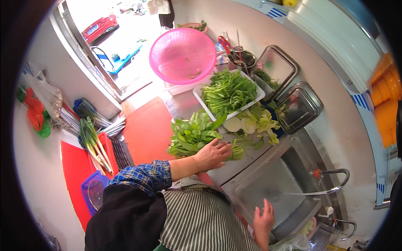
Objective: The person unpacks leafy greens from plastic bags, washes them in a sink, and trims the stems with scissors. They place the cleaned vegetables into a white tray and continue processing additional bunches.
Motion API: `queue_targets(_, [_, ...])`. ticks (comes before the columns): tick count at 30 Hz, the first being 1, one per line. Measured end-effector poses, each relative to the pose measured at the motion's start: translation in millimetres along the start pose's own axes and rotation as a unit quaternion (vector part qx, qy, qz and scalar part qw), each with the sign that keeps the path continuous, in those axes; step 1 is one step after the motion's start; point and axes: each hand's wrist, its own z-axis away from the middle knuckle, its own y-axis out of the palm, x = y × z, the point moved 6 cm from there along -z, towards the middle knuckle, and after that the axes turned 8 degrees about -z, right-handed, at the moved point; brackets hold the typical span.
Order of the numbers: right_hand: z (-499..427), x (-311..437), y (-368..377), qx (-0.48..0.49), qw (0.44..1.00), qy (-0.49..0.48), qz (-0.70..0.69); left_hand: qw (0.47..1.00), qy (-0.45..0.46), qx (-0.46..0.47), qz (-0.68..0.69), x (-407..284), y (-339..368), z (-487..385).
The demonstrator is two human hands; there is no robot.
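My left hand (215,153) lies palm down over the stems of a bunch of leafy greens (194,133), its fingers slightly spread. The bunch lies on the steel counter, its cut stem ends pointing right. My right hand (264,219) is over the near edge of the steel sink (270,178), with nothing seen in it and its fingers a little apart. Water runs from a curved faucet (340,172) into the sink. Beyond the bunch, a white tray (262,94) holds a heap of feathery greens (229,91). Pale cut vegetables (233,124) lie beside the tray.
A pink colander (182,56) stands at the back, beside a metal pot of utensils (246,59). Steel trays (300,106) lean against the wall. A second faucet (348,224) is at lower right. Leeks (94,141) lie over a red basket (108,147) at left, near an open doorway.
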Motion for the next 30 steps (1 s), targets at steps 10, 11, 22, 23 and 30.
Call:
queue_targets(10, [-40,64,87,0.074,0.994,0.046,-0.064,0.686,-0.530,-0.149,0.476,242,15,102])
queue_targets(11, [-41,66,94,0.075,0.990,0.087,-0.079,0.633,-0.562,-0.184,0.499,277,26,115])
queue_targets(22, [-85,183,155,-0.080,0.940,0.286,-0.170,0.522,-0.554,-0.021,0.649,479,110,105])
queue_targets(23, [-89,193,155,-0.079,0.939,0.292,-0.166,0.526,-0.543,-0.034,0.653,482,112,99])
queue_targets(30, [-106,230,153,-0.085,0.946,0.293,-0.109,0.583,-0.496,-0.197,0.613,500,110,115])
